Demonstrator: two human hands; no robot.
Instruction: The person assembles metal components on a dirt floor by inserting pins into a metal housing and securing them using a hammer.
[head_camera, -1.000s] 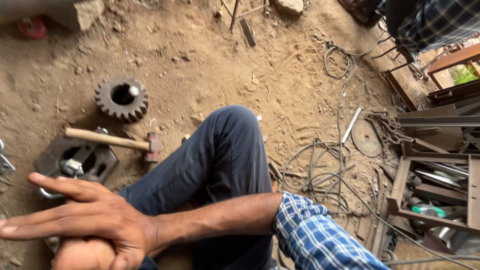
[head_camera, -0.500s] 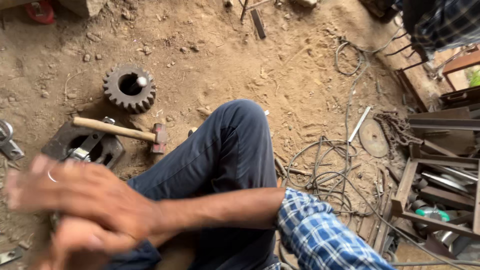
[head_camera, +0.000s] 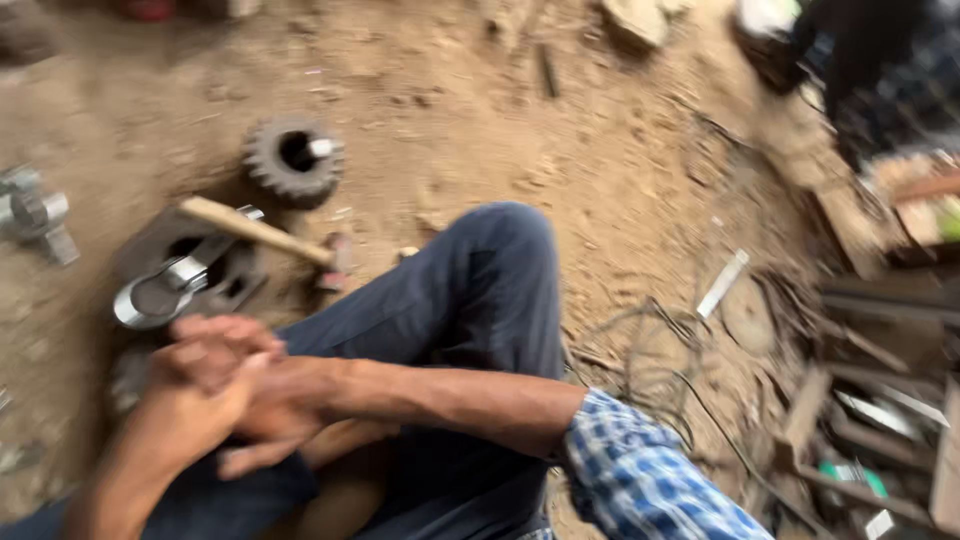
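My right hand (head_camera: 275, 400) and my left hand (head_camera: 195, 375) are pressed together at the lower left, over my bent knee in blue jeans (head_camera: 490, 290). Both are motion-blurred, and no object shows between them. My right arm reaches in from a blue checked sleeve (head_camera: 640, 480). Just beyond the hands a shiny metal ring-shaped part (head_camera: 150, 295) lies on a dark metal block with holes (head_camera: 215, 285). A wooden-handled hammer (head_camera: 255, 230) rests across that block. Farther off, a dark toothed gear (head_camera: 295, 155) sits on the dirt.
The ground is bare brown dirt. A grey metal fitting (head_camera: 35, 215) lies at the left edge. Tangled wire (head_camera: 650, 350), a flat metal strip (head_camera: 722, 283) and a round disc (head_camera: 748, 315) lie to the right. Scrap metal (head_camera: 880, 400) is piled at the far right. Another person (head_camera: 870, 60) is at the top right.
The view has shifted, so the gear, hammer and block sit farther right and lower. My right hand's spread fingers have closed over my left hand, and both hands moved slightly right.
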